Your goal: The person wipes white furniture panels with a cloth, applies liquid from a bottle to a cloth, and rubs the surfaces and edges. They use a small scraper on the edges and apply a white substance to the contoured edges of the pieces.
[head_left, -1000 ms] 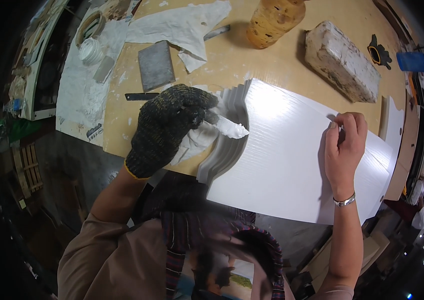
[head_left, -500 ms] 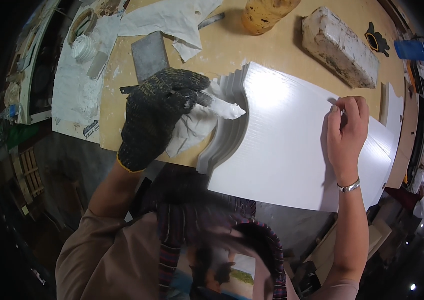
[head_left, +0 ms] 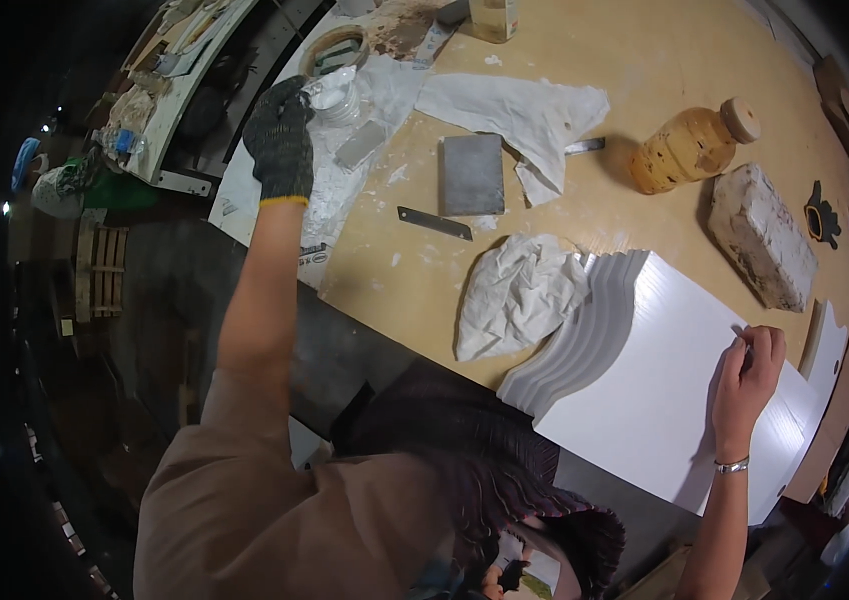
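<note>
At the upper left my left hand [head_left: 280,140], in a dark knitted glove with a yellow cuff, is beside a white tub [head_left: 335,98] with white paste about it. Its fingers look curled, and what they hold is hidden. My bare right hand [head_left: 753,375], with a metal band at the wrist, rests on a stack of glossy white panels [head_left: 635,400] with wavy left ends. Its fingers pinch something small and greyish near the panel's far edge. A crumpled white cloth [head_left: 523,295] lies against the panels' wavy ends.
On the wooden table [head_left: 395,270] lie a grey block [head_left: 473,175], a dark flat blade [head_left: 435,223] and a spread white cloth [head_left: 515,105]. Farther right are an amber bottle [head_left: 690,150], a wrapped white block [head_left: 763,235] and a dark glove [head_left: 823,215]. A tape roll [head_left: 320,55] is behind the tub.
My left hand has moved from the panels' wavy ends to the tub, leaving the crumpled cloth behind. The view has swung left. My right hand stays on the top panel.
</note>
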{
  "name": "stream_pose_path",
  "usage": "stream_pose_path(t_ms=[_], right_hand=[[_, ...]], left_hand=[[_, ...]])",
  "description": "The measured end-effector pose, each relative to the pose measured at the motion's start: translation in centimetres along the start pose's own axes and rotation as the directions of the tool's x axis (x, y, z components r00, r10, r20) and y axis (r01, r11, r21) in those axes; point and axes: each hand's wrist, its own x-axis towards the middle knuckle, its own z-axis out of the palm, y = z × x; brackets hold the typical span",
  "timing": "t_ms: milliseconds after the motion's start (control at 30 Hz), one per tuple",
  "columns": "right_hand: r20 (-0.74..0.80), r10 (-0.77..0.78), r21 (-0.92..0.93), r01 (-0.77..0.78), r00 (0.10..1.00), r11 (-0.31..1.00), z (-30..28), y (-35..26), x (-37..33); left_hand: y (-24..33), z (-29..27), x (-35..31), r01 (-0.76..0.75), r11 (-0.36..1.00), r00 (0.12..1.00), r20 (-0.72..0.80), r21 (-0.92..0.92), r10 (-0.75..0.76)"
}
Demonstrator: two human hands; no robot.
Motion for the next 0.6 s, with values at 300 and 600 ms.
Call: stream_pose_path(t_ms=[300,600], right_hand=[[-0.011,0.013,-0.016,-0.013,1.0,1.0,-0.2,0.2,0.1],[-0.026,0.055,-0.035,-0.056,0.998,0.998,-0.3,-0.1,-0.4]], left_hand=[[-4.8,-0.6,5.2,-0.111,0.665,0.993,0.102,0.738,0.053],[9.7,4.1,-13.4,-0.335,0.942,0.465,0.871,0.008,0.158]])
